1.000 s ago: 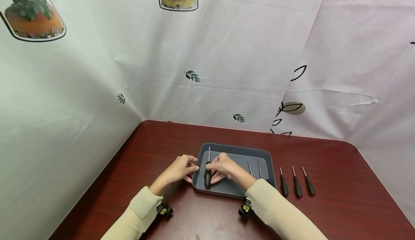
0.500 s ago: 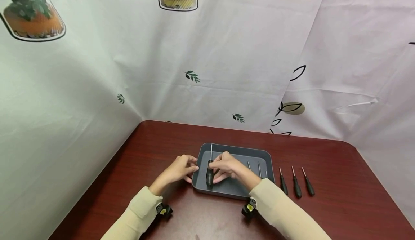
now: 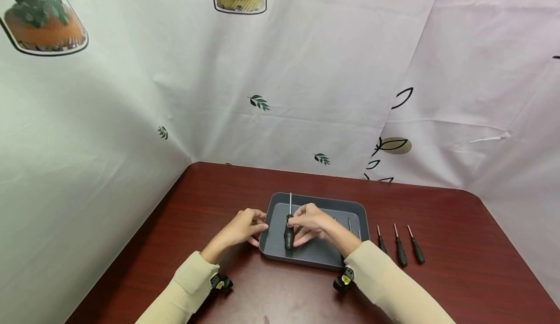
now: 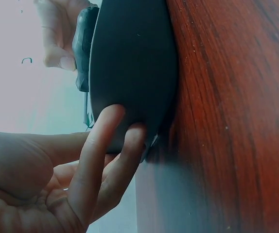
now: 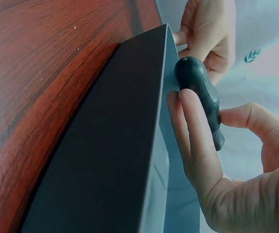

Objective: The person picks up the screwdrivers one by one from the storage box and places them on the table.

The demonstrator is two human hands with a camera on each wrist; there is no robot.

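Note:
My right hand [image 3: 311,222] pinches a screwdriver [image 3: 289,236] with a black handle and thin silver shaft. Thumb and fingers meet at the handle, and the shaft points toward the far side. It is held over the left half of a dark grey rectangular tray [image 3: 302,262]. At the tray's left end, my left hand [image 3: 245,226] grips the wall, its thumb at the rim. Fingertips [image 4: 113,114] press the outer wall in the left wrist view. Farther right in the tray lie more screwdrivers; one shaft [image 3: 350,225] shows, their handles mostly hidden behind my right arm.
Right of the tray, three screwdrivers lie in a row on the reddish-brown table [image 3: 227,188]: a near one [image 3: 382,244] partly covered by the sleeve, a middle one [image 3: 401,253] and an outer one [image 3: 417,251]. White patterned cloth [image 3: 297,81] hangs behind the table.
My right hand has shifted a little to the right with the screwdriver, away from the tray's left wall. The left hand and the tray have stayed in place.

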